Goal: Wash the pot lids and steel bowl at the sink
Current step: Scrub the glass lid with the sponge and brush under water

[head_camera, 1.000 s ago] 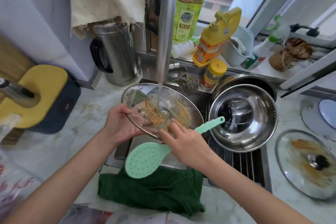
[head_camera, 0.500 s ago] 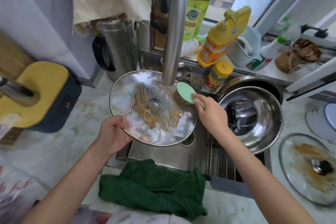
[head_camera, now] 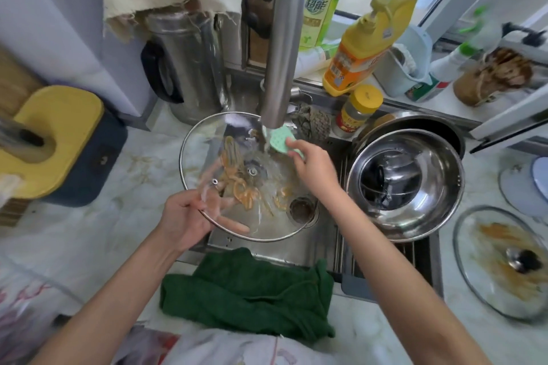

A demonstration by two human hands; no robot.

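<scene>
A glass pot lid (head_camera: pixel 207 139) with a steel rim and orange-brown residue is tilted over the sink (head_camera: pixel 320 249) under the tap (head_camera: pixel 281 47). My left hand (head_camera: pixel 189 216) holds its near rim, fingers spread under the glass. My right hand (head_camera: pixel 314 169) grips a mint-green brush (head_camera: pixel 280 139) and presses it on the lid's far side, where water runs. The steel bowl (head_camera: pixel 427 204) sits at the sink's right with a shiny lid inside. A second dirty glass lid (head_camera: pixel 486 275) lies on the right counter.
A green cloth (head_camera: pixel 246 293) hangs over the sink's front edge. Behind the sink stand a steel kettle (head_camera: pixel 189 68), a green bottle (head_camera: pixel 323 0), a yellow detergent bottle (head_camera: pixel 364 47) and a yellow-capped jar (head_camera: pixel 355 109). A yellow and navy block (head_camera: pixel 59 139) sits at left.
The lid was turned upward and tilted toward me in my left hand. My right hand brought the brush from the near side up to the lid's far edge under the tap.
</scene>
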